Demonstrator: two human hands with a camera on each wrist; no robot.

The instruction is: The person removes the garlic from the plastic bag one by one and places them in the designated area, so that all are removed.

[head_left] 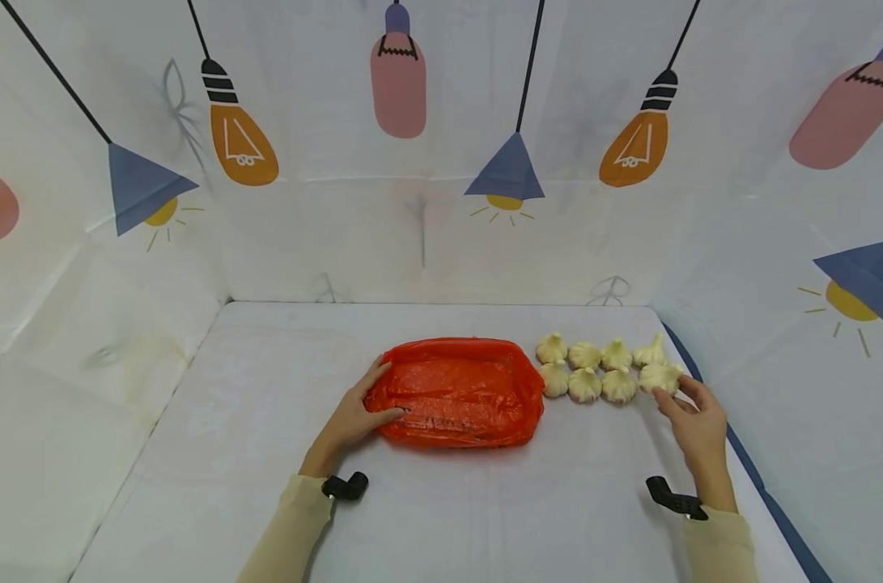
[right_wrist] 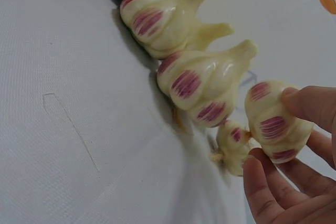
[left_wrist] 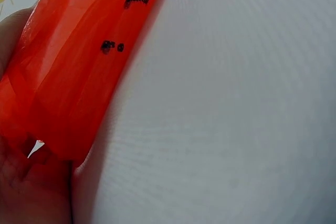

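Observation:
A red plastic bag [head_left: 459,393] lies spread in a rough rectangle on the white table. My left hand [head_left: 355,411] rests at its left edge, thumb on the near corner and fingers along the side; the left wrist view shows the bag's red film [left_wrist: 79,72] with black print. At the right, my right hand [head_left: 699,421] pinches a garlic bulb [right_wrist: 275,121] between thumb and fingers. Other garlic bulbs [head_left: 584,385] stand in two rows between the bag and that hand. Purple streaks mark the pale bulbs [right_wrist: 199,85] in the right wrist view.
White sheeting printed with lamps and bulbs forms the back wall [head_left: 426,235] and sides. The white tabletop [head_left: 485,518] stretches in front of the bag. A blue strip [head_left: 776,502] runs along the table's right edge.

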